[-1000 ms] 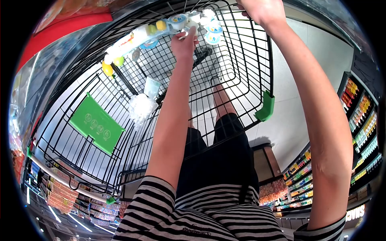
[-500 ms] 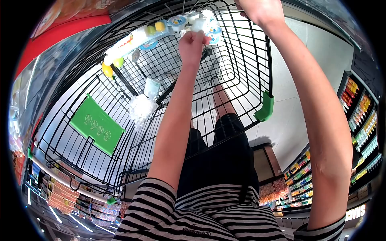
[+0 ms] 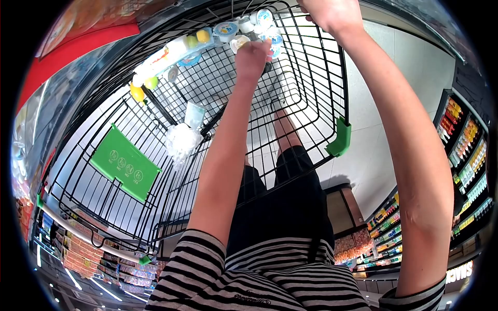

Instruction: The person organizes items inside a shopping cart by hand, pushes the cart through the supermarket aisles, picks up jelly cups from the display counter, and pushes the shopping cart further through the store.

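My left hand (image 3: 251, 60) reaches down into a black wire shopping cart (image 3: 346, 83), its fingers curled closed among the tubs at the far end. What they hold, if anything, is hidden. Close to the fingertips are a tub with a blue-printed lid (image 3: 272, 38) and a pale round-lidded tub (image 3: 238, 43). Another blue-and-white tub (image 3: 264, 18) stands a little above. My right hand (image 3: 334, 14) is at the cart's upper right rim, cut off by the frame's top edge. Its visible fingers are bent inward, and anything in them is out of sight.
Along the cart's far side lie a long white package (image 3: 162, 56), yellow fruit (image 3: 203, 35) and a green fruit (image 3: 151, 83). A crumpled white plastic bag (image 3: 182, 139) lies nearer, by the green panel (image 3: 126, 163). Stocked shelves (image 3: 467, 142) stand to the right.
My left hand has shifted slightly right and down. The whitish thing above its fingers no longer shows there, and a blue-printed tub lid now appears at the top. My right hand has barely moved.
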Tool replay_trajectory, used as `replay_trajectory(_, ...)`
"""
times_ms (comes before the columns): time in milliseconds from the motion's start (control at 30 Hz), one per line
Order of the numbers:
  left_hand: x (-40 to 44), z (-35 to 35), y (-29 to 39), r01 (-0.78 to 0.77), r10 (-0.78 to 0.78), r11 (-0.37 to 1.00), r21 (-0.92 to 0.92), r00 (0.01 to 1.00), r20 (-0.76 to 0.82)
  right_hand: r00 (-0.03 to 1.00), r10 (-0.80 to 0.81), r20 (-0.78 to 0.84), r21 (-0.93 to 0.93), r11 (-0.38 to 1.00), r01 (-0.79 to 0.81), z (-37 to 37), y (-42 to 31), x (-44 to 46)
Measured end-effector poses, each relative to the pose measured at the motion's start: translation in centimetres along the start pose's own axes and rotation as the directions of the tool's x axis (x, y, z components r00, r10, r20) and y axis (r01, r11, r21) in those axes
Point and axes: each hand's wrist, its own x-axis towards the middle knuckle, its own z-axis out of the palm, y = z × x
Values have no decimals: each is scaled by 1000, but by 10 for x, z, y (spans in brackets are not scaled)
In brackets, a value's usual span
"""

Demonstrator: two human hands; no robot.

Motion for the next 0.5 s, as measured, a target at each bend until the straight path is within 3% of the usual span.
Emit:
replay_trajectory(67,0,5,10,203,-207,975,94,978,38,1000,2,-13,2,1000,-2,3,1,1)
replay_trajectory(200,3,23,27,297,-300,953,50,953,47,998,-36,-60,-12,999,35,9,4,4)
replay_trajectory(333,14,28,22,212,-205,971,-107,976,71,998,-32,-59,-14,999,31,4,1,1)
replay_trajectory(400,13,27,22,137,-130,984,-111,989,68,999,-30,-35,-26,999,29,5,2,3)
replay_trajectory(500,3,22,23,200,-201,980,26,976,82,998,-42,-42,2,999,42,4,1,2)
